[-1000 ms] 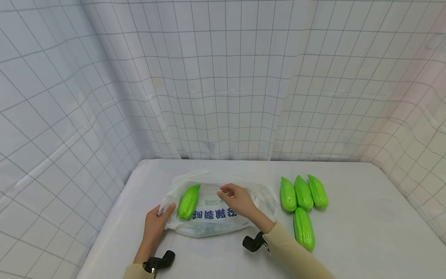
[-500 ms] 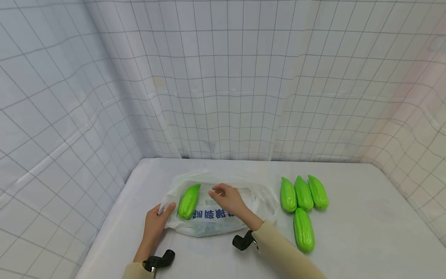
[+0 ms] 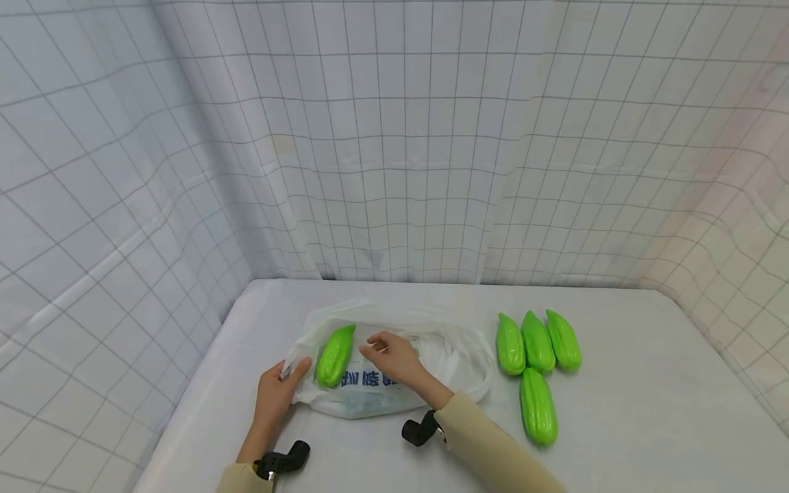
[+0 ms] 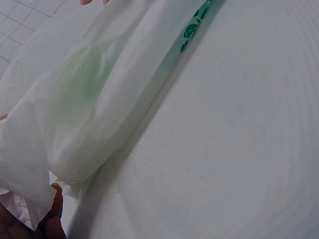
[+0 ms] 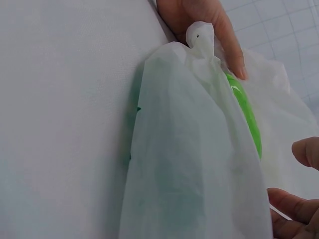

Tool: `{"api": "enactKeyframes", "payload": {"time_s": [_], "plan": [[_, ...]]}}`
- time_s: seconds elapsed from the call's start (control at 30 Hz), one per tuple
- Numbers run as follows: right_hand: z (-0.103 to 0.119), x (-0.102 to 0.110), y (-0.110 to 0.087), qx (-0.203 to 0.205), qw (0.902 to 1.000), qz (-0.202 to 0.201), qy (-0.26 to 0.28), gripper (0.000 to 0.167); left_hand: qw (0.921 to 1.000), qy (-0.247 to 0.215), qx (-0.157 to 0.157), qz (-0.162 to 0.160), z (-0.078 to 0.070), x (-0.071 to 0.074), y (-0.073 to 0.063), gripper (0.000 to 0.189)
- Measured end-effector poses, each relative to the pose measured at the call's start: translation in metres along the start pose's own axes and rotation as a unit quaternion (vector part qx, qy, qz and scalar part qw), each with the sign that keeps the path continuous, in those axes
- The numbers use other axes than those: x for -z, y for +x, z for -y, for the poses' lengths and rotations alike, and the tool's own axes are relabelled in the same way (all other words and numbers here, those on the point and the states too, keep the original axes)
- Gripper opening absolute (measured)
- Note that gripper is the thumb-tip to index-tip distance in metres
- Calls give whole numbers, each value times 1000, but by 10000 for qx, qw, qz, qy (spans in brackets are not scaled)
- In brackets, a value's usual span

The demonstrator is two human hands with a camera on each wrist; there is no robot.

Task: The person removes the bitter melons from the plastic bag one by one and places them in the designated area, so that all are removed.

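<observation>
A white plastic bag (image 3: 351,407) with blue printed characters lies with its mouth spread wide. Inside its left end rests a glossy, ridged green bitter melon (image 3: 335,356), which peeks past the bag's edge in the right wrist view. My left hand (image 3: 275,397) grips the bag's left edge between thumb and fingers. Over the middle of the mouth is my right hand (image 3: 394,359), fingers loosely bent, just right of the melon. Thumb and fingers (image 5: 291,204) stand apart in the right wrist view, nothing between them. Through the film, the left wrist view shows the melon as a green blur.
Right of the bag, three green bitter melons (image 3: 538,342) lie side by side on the white table (image 3: 635,383). Another bitter melon (image 3: 538,407) lies just in front of them. White gridded curtains (image 3: 394,171) close off the back and both sides.
My right hand has moved left and slightly nearer over the bag's mouth, towards the melon inside. The left hand keeps its hold on the bag's edge.
</observation>
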State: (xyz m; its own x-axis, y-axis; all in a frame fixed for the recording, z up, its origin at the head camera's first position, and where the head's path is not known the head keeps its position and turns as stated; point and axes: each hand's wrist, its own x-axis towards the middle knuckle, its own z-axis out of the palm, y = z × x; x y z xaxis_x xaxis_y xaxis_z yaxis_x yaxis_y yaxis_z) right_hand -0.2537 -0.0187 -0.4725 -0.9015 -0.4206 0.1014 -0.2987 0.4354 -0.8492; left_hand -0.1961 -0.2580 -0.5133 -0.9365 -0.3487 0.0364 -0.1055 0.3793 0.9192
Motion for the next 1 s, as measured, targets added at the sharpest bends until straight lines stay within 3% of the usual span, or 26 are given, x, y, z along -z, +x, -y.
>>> {"api": "enactKeyframes", "payload": {"time_s": [0.23, 0.43, 1.0], "plan": [[3, -8, 5, -97, 9996, 158, 208, 42, 10000, -57, -45, 13, -3, 0, -2, 48], [7, -16, 8, -568, 9972, 280, 399, 47, 9997, -211, -84, 8, -4, 0, -2, 45], [14, -28, 23, -1490, 9867, 382, 534, 67, 9999, -86, -107, 34, -4, 1, -2, 46]]}}
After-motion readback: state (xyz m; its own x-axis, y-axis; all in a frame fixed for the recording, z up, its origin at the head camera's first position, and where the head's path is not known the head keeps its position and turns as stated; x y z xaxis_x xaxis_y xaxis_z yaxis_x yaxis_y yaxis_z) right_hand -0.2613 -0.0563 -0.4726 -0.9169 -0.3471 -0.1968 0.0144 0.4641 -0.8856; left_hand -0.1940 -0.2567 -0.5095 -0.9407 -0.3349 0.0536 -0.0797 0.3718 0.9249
